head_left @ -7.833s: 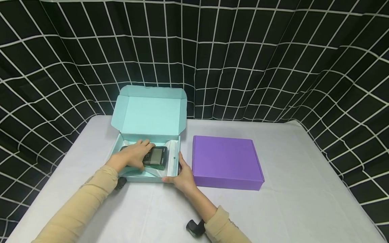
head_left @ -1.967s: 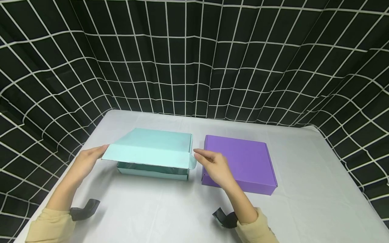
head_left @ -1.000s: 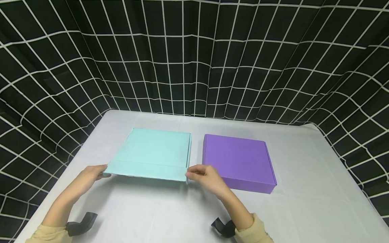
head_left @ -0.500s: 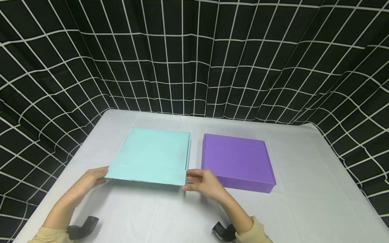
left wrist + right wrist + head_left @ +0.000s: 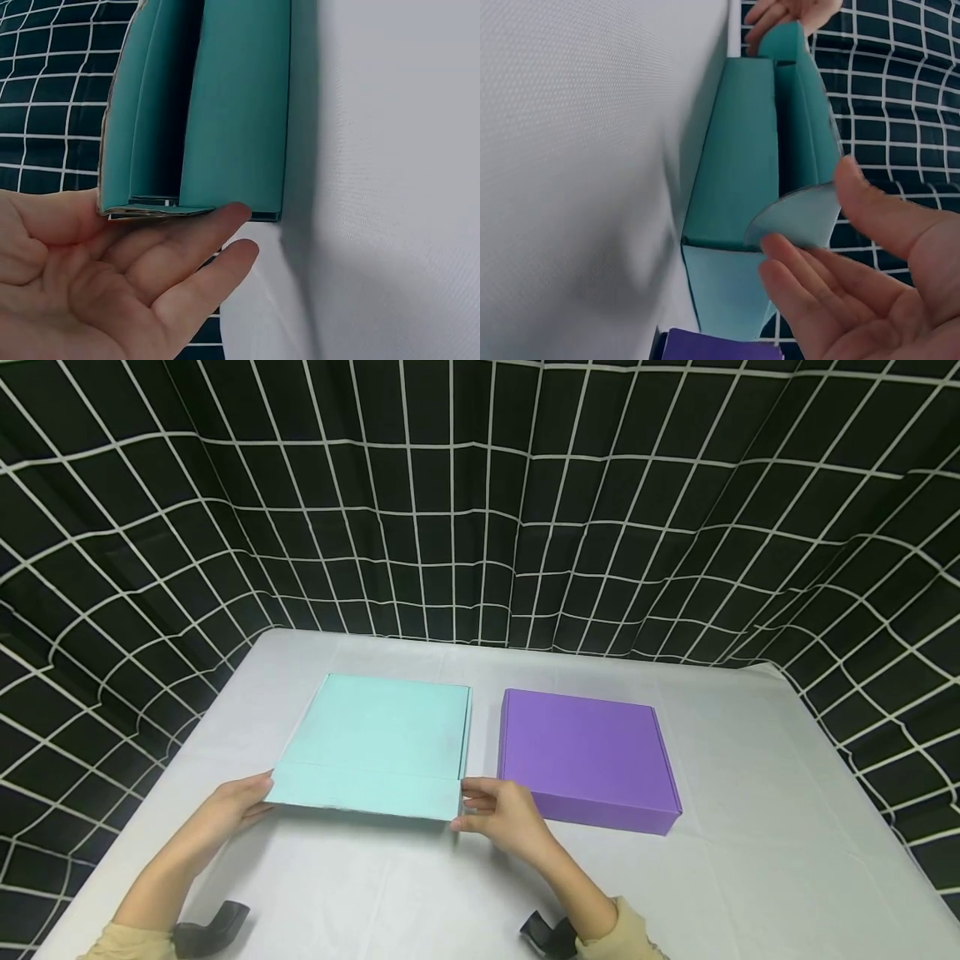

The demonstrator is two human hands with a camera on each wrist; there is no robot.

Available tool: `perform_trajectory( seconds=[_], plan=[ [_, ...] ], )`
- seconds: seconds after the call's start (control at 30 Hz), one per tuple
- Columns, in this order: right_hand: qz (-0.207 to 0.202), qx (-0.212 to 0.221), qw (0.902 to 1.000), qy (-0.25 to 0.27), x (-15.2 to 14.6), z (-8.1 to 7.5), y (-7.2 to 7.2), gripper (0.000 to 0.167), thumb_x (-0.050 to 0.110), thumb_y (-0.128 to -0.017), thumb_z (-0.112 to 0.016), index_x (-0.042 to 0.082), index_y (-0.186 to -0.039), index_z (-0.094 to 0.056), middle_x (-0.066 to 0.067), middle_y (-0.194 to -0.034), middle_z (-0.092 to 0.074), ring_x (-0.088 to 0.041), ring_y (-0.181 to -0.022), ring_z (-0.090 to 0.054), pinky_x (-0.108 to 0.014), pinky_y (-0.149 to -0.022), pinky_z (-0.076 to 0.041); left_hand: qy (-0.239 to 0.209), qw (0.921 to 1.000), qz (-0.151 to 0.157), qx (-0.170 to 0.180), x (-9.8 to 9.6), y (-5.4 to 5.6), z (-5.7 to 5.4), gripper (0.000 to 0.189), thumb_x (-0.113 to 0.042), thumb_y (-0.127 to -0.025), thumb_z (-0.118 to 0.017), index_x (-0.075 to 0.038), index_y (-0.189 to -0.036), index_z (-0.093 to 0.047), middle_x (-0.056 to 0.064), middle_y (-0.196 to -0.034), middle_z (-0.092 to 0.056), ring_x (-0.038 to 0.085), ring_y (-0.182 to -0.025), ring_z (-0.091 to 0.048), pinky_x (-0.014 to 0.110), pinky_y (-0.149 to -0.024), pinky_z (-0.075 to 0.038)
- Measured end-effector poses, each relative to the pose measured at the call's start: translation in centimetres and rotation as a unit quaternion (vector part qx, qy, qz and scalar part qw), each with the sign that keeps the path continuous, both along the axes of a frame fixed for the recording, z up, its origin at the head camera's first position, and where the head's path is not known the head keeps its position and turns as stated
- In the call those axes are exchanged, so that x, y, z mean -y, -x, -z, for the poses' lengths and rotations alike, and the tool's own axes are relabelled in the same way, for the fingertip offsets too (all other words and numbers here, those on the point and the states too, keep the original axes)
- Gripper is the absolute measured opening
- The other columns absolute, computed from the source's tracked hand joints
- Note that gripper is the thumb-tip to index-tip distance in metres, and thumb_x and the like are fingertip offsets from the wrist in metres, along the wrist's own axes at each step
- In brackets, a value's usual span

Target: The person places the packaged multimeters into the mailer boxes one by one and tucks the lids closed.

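A light teal cardboard mailer box [image 5: 390, 727] lies on the table with its lid down over it. The lid's front flap [image 5: 363, 789] sticks out toward me, off the front wall [image 5: 236, 112], leaving a dark gap between them. My left hand [image 5: 228, 806] touches the flap's left end with its fingers stretched along the side tab. At the other end my right hand [image 5: 506, 814] has its fingertips against the rounded side tab [image 5: 799, 217] and its thumb by the flap's edge. What is inside the box is hidden.
Close to the right of the teal box lies a shut purple box [image 5: 588, 760]. Both stand on a white-covered table [image 5: 757, 777]. A black curtain with a white grid [image 5: 480, 510] surrounds the back and sides. Dark camera mounts [image 5: 213, 929] sit at my wrists.
Earlier the lid stood up and my left hand was on a dark device with a screen inside. The lid has come down since; over the last half second little moves.
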State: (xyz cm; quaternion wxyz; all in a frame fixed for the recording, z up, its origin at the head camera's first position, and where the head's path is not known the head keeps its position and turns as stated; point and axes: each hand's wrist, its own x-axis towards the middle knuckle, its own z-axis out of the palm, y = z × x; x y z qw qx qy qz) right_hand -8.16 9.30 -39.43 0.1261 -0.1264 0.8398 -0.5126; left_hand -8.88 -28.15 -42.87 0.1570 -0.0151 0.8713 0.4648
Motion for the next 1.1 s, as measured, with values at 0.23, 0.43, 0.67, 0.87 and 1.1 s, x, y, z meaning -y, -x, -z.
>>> perform_trajectory(
  seconds=[0.23,0.43,0.67,0.87,1.1],
  plan=[
    [0.006,0.000,0.9999,0.014,0.3,-0.1,-0.3,0.056,0.005,-0.078,-0.080,-0.014,-0.125,-0.056,-0.028,-0.116,-0.064,-0.036,-0.102,-0.067,-0.034,-0.081,-0.057,-0.013,0.9996,0.002,0.026,-1.2,-0.6,-2.6,0.059,-0.025,-0.107,-0.030,0.025,-0.138,-0.023,0.039,-0.144,-0.028,0.049,-0.131,-0.036,0.047,-0.102,-0.037],
    [0.006,0.003,0.9998,0.016,0.4,0.0,-0.2,0.056,0.004,-0.077,-0.079,-0.015,-0.125,-0.056,-0.029,-0.116,-0.064,-0.036,-0.101,-0.067,-0.033,-0.080,-0.057,-0.014,0.9999,0.003,0.008,-1.2,-0.7,-2.7,0.056,-0.020,-0.106,-0.035,0.025,-0.138,-0.025,0.040,-0.143,-0.029,0.048,-0.130,-0.038,0.043,-0.099,-0.040],
    [0.022,0.014,0.9989,0.040,0.5,0.1,0.0,0.055,-0.003,-0.075,-0.079,-0.016,-0.123,-0.057,-0.029,-0.114,-0.065,-0.035,-0.100,-0.068,-0.029,-0.078,-0.057,-0.008,1.0000,0.003,-0.003,-1.3,-0.6,-2.6,0.056,-0.021,-0.106,-0.037,0.023,-0.139,-0.027,0.039,-0.144,-0.029,0.048,-0.130,-0.038,0.045,-0.099,-0.040],
    [0.030,0.005,0.9989,0.036,0.6,0.1,-0.2,0.055,-0.005,-0.073,-0.080,-0.016,-0.123,-0.057,-0.028,-0.111,-0.066,-0.034,-0.098,-0.068,-0.027,-0.076,-0.058,0.010,0.9996,-0.002,-0.026,-1.4,-0.6,-2.4,0.056,-0.021,-0.104,-0.043,0.021,-0.138,-0.032,0.037,-0.143,-0.033,0.048,-0.129,-0.040,0.046,-0.098,-0.042],
    [0.038,-0.035,0.9986,0.012,0.8,0.6,-0.2,0.054,-0.005,-0.069,-0.082,-0.013,-0.119,-0.062,-0.026,-0.106,-0.068,-0.033,-0.094,-0.070,-0.027,-0.075,-0.058,0.043,0.9980,-0.027,-0.038,-1.5,-0.5,-1.9,0.058,-0.024,-0.102,-0.050,0.017,-0.139,-0.035,0.033,-0.139,-0.041,0.051,-0.131,-0.035,0.063,-0.105,-0.031]
  ],
)
